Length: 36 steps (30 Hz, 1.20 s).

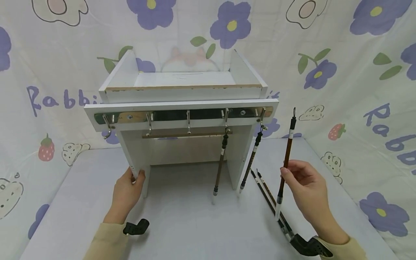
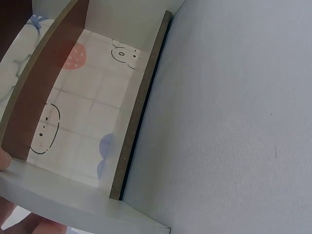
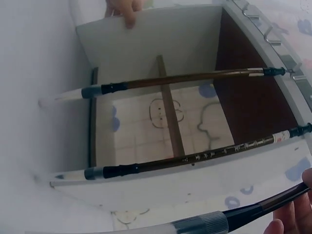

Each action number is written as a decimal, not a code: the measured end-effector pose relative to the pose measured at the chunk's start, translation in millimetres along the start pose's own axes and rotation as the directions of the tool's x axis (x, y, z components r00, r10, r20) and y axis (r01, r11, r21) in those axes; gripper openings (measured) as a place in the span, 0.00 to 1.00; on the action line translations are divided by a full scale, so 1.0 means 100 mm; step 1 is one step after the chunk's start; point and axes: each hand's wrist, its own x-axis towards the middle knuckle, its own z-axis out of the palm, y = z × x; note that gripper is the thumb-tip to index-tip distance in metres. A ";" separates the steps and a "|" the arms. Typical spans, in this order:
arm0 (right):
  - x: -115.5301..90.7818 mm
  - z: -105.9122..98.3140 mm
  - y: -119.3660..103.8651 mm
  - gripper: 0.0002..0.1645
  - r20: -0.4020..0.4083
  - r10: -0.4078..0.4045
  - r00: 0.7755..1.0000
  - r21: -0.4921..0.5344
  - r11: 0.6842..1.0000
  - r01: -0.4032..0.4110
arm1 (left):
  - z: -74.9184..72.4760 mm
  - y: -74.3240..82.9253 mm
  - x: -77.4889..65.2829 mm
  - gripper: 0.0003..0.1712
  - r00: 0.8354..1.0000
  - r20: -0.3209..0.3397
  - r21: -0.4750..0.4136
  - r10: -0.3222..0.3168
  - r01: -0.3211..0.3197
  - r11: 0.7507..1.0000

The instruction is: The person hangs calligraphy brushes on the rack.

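A white wooden shelf (image 1: 182,96) stands on the table with a hook rail (image 1: 208,114) across its front. My left hand (image 1: 125,196) grips the front edge of the shelf's left side panel (image 2: 83,204), thumb on the inner face. Between thumb and fingers, my right hand (image 1: 307,189) pinches a calligraphy brush (image 1: 288,146) by its brown handle, loop up and pale tip down. This brush is to the right of the shelf, apart from the hooks. Two more calligraphy brushes hang by their loops: one (image 1: 220,168) on the fourth hook, another (image 1: 251,162) on the rightmost.
Two brushes (image 1: 267,196) lie on the white table (image 1: 195,224) below my right hand, partly hidden by the held brush and the black wrist camera mount (image 1: 307,245). The three left hooks (image 1: 149,124) carry nothing. A patterned cloth (image 1: 351,108) hangs behind and beside the table.
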 end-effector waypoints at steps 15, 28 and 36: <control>-0.09 0.21 -0.15 0.16 0.056 -0.180 0.982 -0.073 0.980 0.184 | 0.00 0.01 -0.01 0.33 1.000 -0.011 -0.006 0.020 -0.020 1.000; -0.14 0.46 -0.42 0.19 0.124 -0.351 0.928 -0.054 0.931 0.360 | 0.01 -0.02 0.00 0.32 0.999 -0.022 -0.001 0.036 -0.036 0.999; -0.14 0.55 -0.45 0.18 0.185 -0.389 0.903 -0.067 0.911 0.406 | 0.02 -0.02 -0.01 0.32 0.999 -0.026 0.005 0.039 -0.038 0.999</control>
